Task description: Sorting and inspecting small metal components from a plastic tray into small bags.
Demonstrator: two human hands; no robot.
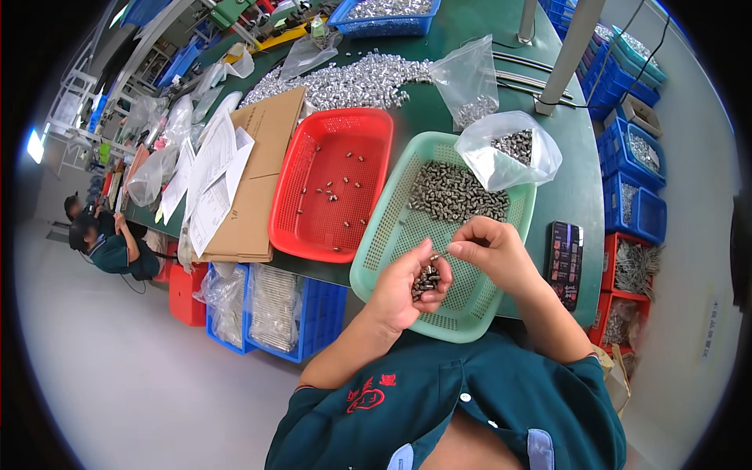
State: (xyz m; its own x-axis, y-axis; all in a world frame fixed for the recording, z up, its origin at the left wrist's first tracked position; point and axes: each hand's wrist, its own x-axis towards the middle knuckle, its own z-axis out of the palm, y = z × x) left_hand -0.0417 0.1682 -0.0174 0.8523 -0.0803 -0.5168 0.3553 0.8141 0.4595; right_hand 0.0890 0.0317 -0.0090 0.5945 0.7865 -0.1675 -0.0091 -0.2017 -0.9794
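My left hand [406,287] is cupped round a small heap of metal fittings [425,283], above the near part of a light green basket [366,262]. Thumb and fingertips of my right hand [487,249] pinch one small metal fitting [436,257] beside the left thumb. A pile of the same dark silvery fittings [450,190] covers the far part of the green basket. An opened clear plastic bag [478,149] with more fittings rests over its far right corner. Left of it, a red basket [282,227] holds several scattered fittings.
Flattened cardboard [254,172] and paper sheets [211,205] lie left of the red basket. Behind are heaped silvery parts [352,82], a bag of parts [468,82] and a blue bin [384,28]. A phone [564,265] lies at right, near stacked blue crates [633,200]. Two people sit far left.
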